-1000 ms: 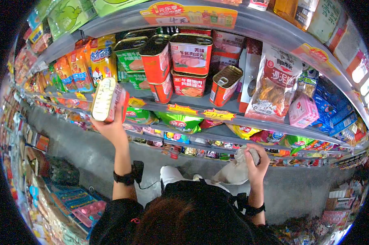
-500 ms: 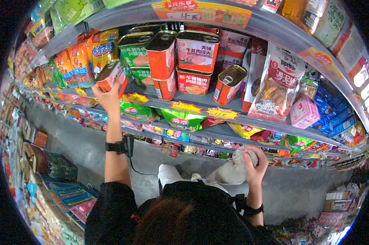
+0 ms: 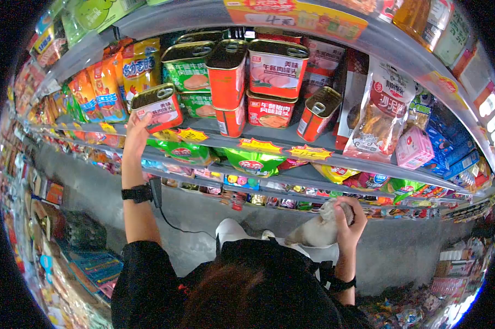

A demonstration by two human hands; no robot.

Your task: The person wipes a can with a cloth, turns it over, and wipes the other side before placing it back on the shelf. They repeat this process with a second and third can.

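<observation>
My left hand (image 3: 136, 134) is at the lower left corner of a red luncheon meat can (image 3: 164, 114), its fingers closed on that corner. The can stands at the shelf's front edge, label outward, beside green cans (image 3: 190, 74). Right of these, red cans (image 3: 276, 71) are stacked two high, and a single red can (image 3: 317, 116) stands apart, its narrow side forward. Low on the right, my right hand (image 3: 348, 222) is closed round the gathered top of a translucent plastic bag (image 3: 315, 231), whose contents I cannot make out.
Orange and yellow snack bags (image 3: 106, 88) stand left of the cans. A large clear-fronted snack pack (image 3: 380, 109) and a pink box (image 3: 414, 147) are on the right. The upper shelf's edge (image 3: 176, 23) overhangs the cans. Green packets (image 3: 253, 162) lie on the shelf below.
The can at my left hand has turned from slanted to label outward and stands straighter. My left hand has shifted to its left side. The view has moved slightly; my right hand still holds the bag.
</observation>
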